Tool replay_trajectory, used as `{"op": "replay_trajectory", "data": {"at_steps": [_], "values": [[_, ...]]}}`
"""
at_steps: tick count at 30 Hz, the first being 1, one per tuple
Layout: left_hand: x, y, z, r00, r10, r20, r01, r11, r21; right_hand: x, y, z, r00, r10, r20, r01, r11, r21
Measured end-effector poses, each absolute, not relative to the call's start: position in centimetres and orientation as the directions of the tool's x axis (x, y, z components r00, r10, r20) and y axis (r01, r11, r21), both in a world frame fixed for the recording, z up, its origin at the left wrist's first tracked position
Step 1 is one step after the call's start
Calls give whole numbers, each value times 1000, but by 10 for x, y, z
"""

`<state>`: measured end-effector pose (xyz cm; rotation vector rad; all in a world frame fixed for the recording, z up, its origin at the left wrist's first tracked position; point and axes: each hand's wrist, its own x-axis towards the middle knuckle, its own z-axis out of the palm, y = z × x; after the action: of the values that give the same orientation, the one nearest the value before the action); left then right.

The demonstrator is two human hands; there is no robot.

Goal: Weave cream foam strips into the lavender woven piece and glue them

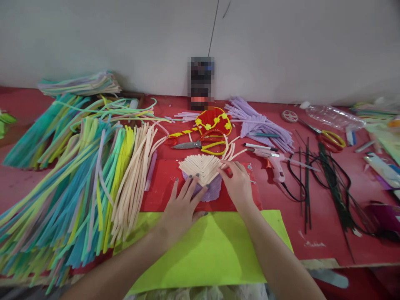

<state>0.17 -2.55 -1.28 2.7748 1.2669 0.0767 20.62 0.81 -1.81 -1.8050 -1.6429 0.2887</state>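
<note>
A fan-shaped piece of cream pipe cleaners (200,166), laid in a V pattern, rests over a lilac piece of the same fuzzy stems (214,189). My left hand (183,204) lies with fingers spread, its fingertips pressing the lower left of both pieces. At the right edge of the fan, my right hand (236,181) pinches a cream pipe cleaner between thumb and fingers. Several loose cream ends (231,153) stick out beyond that hand. Just behind are scissors with yellow and red handles (190,145) and a red fuzzy piece with yellow flowers (215,121).
Bundles of coloured pipe cleaners (84,216) cover the left side. Lilac stems (259,125) lie at the back. To the right are a pink glue gun (276,164) with its cord, more scissors (331,139) and a plastic bottle (334,116). A lime green sheet (200,258) lies in front.
</note>
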Motion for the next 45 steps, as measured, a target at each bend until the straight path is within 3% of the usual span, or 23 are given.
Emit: {"op": "replay_trajectory", "data": {"at_steps": [18, 45], "values": [[6, -24, -9, 624, 781, -7, 775, -618, 131, 210, 1, -17, 4, 943, 334, 788, 202, -581], [9, -25, -10, 626, 779, 5, 777, -625, 81, 210, -2, -21, 9, 957, 289, 749, 185, -636]]}}
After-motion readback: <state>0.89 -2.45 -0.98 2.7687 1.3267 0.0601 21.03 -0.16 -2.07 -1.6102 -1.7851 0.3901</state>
